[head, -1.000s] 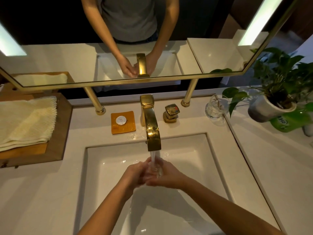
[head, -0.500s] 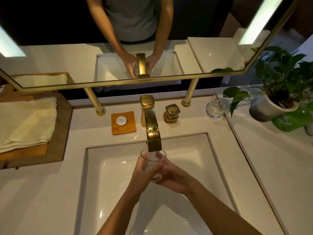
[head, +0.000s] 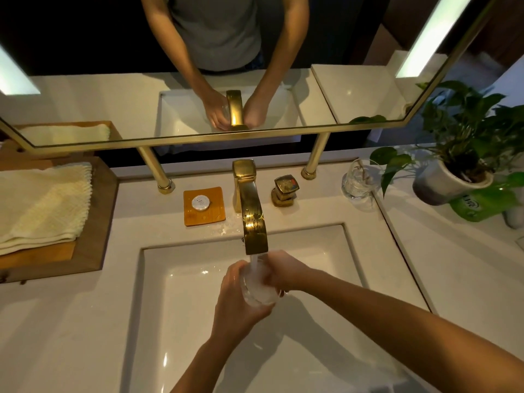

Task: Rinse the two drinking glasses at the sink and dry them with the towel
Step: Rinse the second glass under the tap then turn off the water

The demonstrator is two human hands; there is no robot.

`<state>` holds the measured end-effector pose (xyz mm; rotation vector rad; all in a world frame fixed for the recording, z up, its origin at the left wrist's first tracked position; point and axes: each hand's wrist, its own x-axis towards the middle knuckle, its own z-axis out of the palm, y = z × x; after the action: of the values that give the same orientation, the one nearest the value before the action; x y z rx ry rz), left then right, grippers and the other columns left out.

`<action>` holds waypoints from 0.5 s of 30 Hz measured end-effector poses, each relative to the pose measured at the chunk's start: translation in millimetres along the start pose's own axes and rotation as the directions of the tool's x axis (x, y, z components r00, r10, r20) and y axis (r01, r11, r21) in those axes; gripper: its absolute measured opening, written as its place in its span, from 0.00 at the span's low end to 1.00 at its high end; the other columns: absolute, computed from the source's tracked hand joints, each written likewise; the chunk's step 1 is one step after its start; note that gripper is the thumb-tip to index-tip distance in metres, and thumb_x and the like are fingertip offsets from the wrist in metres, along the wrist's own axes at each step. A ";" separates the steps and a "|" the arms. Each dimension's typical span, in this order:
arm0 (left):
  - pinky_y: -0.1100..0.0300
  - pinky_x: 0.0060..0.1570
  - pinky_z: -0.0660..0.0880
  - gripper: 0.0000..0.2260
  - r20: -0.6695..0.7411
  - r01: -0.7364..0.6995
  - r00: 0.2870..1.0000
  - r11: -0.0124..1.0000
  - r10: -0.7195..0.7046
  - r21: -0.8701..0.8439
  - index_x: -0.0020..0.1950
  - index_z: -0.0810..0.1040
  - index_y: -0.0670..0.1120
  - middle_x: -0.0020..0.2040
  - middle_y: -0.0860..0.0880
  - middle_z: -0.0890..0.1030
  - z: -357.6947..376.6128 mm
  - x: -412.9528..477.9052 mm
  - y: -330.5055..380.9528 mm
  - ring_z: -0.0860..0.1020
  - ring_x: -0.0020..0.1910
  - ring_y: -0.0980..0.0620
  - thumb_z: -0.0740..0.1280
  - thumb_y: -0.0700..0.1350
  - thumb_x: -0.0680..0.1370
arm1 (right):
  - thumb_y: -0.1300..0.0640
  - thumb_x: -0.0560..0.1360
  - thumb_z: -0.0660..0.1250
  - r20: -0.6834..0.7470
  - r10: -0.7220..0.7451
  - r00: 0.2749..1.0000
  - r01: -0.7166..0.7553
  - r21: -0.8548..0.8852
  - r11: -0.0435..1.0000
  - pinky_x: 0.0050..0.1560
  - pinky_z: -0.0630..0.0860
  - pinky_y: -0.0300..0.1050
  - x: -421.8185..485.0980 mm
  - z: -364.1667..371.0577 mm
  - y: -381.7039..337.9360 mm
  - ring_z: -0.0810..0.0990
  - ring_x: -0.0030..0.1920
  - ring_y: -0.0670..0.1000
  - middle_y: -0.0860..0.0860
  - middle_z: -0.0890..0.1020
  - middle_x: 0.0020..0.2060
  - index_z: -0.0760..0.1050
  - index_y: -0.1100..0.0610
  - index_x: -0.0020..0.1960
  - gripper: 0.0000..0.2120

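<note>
A clear drinking glass (head: 259, 290) sits under the gold faucet (head: 252, 219), with water running onto it over the white sink (head: 181, 293). My left hand (head: 236, 302) wraps the glass from the left and below. My right hand (head: 283, 272) presses on its right side, fingers at the rim. The glass is tilted and partly hidden by both hands. A second clear glass (head: 357, 184) stands upright on the counter at the back right. A folded cream towel (head: 42, 205) lies on a wooden tray (head: 96, 222) at the left.
A gold faucet handle (head: 285, 190) stands right of the spout. An orange soap dish (head: 204, 209) with a round white soap lies left of it. A potted plant (head: 459, 165) and a green bottle (head: 482, 205) crowd the right counter. A gold-framed mirror (head: 226, 140) runs behind.
The glass stood upright under the spout with its mouth showing; now it is tilted and lower in my hands, with my right hand moved onto its rim side.
</note>
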<state>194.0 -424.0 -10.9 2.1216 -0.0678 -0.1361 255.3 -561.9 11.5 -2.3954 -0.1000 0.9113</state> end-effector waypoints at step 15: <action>0.71 0.47 0.69 0.33 -0.030 0.024 0.999 1.000 -0.023 0.010 0.62 0.68 0.53 0.55 0.57 0.71 6.5 14.1 0.3 0.73 0.54 0.56 0.78 0.53 0.61 | 0.56 0.77 0.67 -0.329 -0.136 0.934 0.111 -0.096 0.989 0.52 0.78 0.50 2.3 -1.2 9.0 0.81 0.49 0.57 0.57 0.82 0.48 0.79 0.60 0.55 0.10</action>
<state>207.2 -431.0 -15.0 2.1346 -0.0261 -0.1186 256.7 -569.4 6.1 -2.5456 -0.1548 0.4393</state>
